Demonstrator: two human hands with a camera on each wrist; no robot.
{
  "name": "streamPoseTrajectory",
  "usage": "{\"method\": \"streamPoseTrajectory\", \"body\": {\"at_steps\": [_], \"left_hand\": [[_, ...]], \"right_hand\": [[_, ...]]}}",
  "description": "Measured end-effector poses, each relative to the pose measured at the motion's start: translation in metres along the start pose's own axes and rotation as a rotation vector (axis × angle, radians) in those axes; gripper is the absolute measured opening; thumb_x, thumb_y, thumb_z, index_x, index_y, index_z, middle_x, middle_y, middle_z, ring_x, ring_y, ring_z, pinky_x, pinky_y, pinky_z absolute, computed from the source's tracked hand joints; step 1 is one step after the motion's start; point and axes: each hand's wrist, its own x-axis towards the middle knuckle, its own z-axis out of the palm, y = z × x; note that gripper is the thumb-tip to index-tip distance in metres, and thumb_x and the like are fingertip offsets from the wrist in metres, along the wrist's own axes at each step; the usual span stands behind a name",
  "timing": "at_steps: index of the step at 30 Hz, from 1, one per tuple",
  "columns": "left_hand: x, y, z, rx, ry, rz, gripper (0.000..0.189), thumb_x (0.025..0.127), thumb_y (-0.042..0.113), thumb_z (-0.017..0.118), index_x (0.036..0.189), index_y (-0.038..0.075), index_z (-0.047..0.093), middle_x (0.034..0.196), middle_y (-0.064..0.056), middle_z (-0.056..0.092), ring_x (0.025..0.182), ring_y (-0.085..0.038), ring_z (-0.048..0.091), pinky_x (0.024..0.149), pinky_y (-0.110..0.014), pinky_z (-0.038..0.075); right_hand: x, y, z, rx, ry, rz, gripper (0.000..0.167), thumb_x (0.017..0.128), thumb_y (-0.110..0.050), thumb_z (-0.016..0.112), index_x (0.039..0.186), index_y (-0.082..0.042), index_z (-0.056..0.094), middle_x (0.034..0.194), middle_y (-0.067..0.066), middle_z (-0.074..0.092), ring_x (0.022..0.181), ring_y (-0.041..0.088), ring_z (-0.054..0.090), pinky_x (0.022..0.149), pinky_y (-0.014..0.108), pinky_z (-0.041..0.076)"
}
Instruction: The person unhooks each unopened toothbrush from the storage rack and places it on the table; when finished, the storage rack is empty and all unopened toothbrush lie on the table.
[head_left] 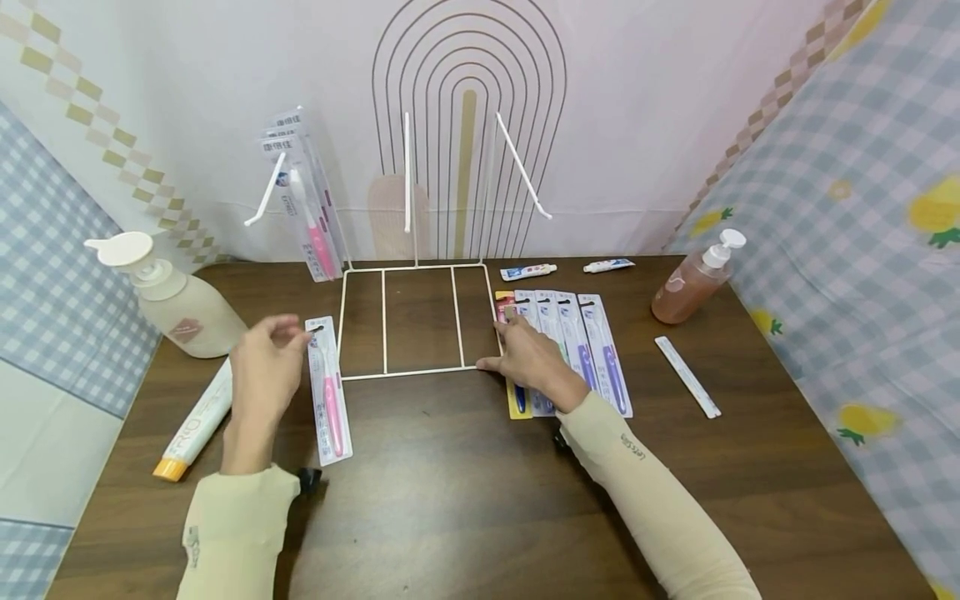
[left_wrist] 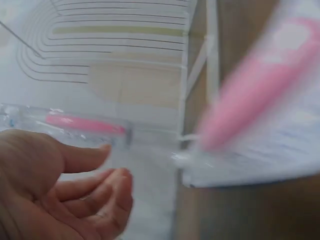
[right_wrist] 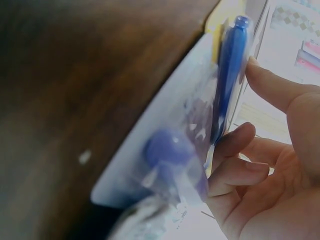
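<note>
My left hand [head_left: 262,379] is beside a packaged pink toothbrush [head_left: 332,412] lying on the table. In the left wrist view, its thumb and loosely bent fingers stand apart with nothing between them. The right hand [head_left: 528,354] reaches over a row of packaged toothbrushes, its fingers on the one with a red and yellow card and blue handle [right_wrist: 230,75]. Several white-carded packs lie to its right, some with purple handles [head_left: 612,379]. Between the hands is a white wire rack [head_left: 384,325] with three hooks. Packaged pink toothbrushes [head_left: 318,242] hang from its left hook [head_left: 266,190].
A cream pump bottle [head_left: 191,312] and a white tube with orange cap [head_left: 202,417] are at the left. Two small toothpaste tubes [head_left: 528,272] lie at the back. On the right are a brownish-pink pump bottle [head_left: 686,287] and a narrow white packet [head_left: 687,377].
</note>
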Motion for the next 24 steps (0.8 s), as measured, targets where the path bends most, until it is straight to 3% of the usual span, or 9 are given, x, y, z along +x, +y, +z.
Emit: {"method": "streamPoseTrajectory", "body": {"at_steps": [3, 6, 8, 11, 15, 19, 24], "left_hand": [[0.016, 0.022, -0.004, -0.085, 0.058, 0.003, 0.045, 0.113, 0.019, 0.073, 0.155, 0.004, 0.068, 0.149, -0.018, 0.077, 0.11, -0.02, 0.076, 0.085, -0.013, 0.048], [0.033, 0.04, -0.008, -0.133, 0.106, 0.018, 0.049, 0.114, 0.024, 0.072, 0.161, 0.01, 0.065, 0.156, -0.009, 0.074, 0.094, 0.004, 0.066, 0.08, -0.011, 0.051], [0.043, 0.051, -0.011, -0.152, 0.114, 0.046, 0.051, 0.115, 0.025, 0.071, 0.163, 0.011, 0.062, 0.159, -0.007, 0.071, 0.086, 0.013, 0.062, 0.076, -0.01, 0.051], [0.057, 0.066, -0.015, -0.182, 0.116, 0.086, 0.05, 0.115, 0.025, 0.07, 0.162, 0.01, 0.063, 0.156, -0.007, 0.073, 0.08, 0.015, 0.061, 0.072, -0.01, 0.05], [0.068, 0.079, -0.018, -0.24, 0.164, 0.109, 0.036, 0.114, 0.02, 0.071, 0.145, 0.003, 0.076, 0.123, 0.003, 0.077, 0.074, 0.009, 0.064, 0.064, -0.011, 0.047], [0.071, 0.083, -0.02, -0.285, 0.194, 0.11, 0.026, 0.112, 0.018, 0.073, 0.128, 0.0, 0.082, 0.1, 0.018, 0.068, 0.073, 0.002, 0.065, 0.062, -0.013, 0.047], [0.071, 0.081, -0.022, -0.267, 0.19, 0.097, 0.023, 0.111, 0.021, 0.075, 0.121, 0.002, 0.084, 0.092, 0.02, 0.066, 0.071, 0.004, 0.064, 0.063, -0.014, 0.048]], "right_hand": [[-0.001, -0.001, -0.001, 0.005, -0.008, 0.002, 0.101, 0.095, -0.068, 0.087, 0.172, -0.013, 0.053, 0.189, 0.018, 0.031, 0.125, 0.032, 0.073, 0.07, 0.04, 0.061], [-0.009, -0.008, -0.01, 0.034, -0.021, 0.004, 0.099, 0.096, -0.064, 0.087, 0.172, -0.011, 0.052, 0.189, 0.02, 0.029, 0.12, 0.032, 0.073, 0.063, 0.037, 0.056], [-0.021, -0.019, -0.022, 0.044, -0.03, 0.002, 0.096, 0.098, -0.059, 0.088, 0.171, -0.008, 0.053, 0.189, 0.023, 0.029, 0.116, 0.033, 0.073, 0.06, 0.036, 0.054], [-0.021, -0.02, -0.023, 0.051, -0.031, 0.004, 0.095, 0.097, -0.055, 0.09, 0.17, -0.005, 0.053, 0.189, 0.023, 0.028, 0.118, 0.033, 0.072, 0.06, 0.038, 0.054], [-0.013, -0.011, -0.014, 0.053, -0.019, -0.005, 0.098, 0.096, -0.058, 0.09, 0.171, -0.007, 0.053, 0.189, 0.022, 0.028, 0.123, 0.034, 0.072, 0.06, 0.041, 0.056], [-0.015, -0.013, -0.017, 0.058, -0.022, -0.006, 0.098, 0.096, -0.061, 0.089, 0.171, -0.009, 0.053, 0.19, 0.021, 0.026, 0.131, 0.036, 0.071, 0.063, 0.042, 0.058], [-0.012, -0.012, -0.014, 0.013, -0.028, -0.009, 0.097, 0.097, -0.064, 0.086, 0.171, -0.011, 0.054, 0.188, 0.022, 0.032, 0.129, 0.037, 0.073, 0.083, 0.052, 0.066]]}}
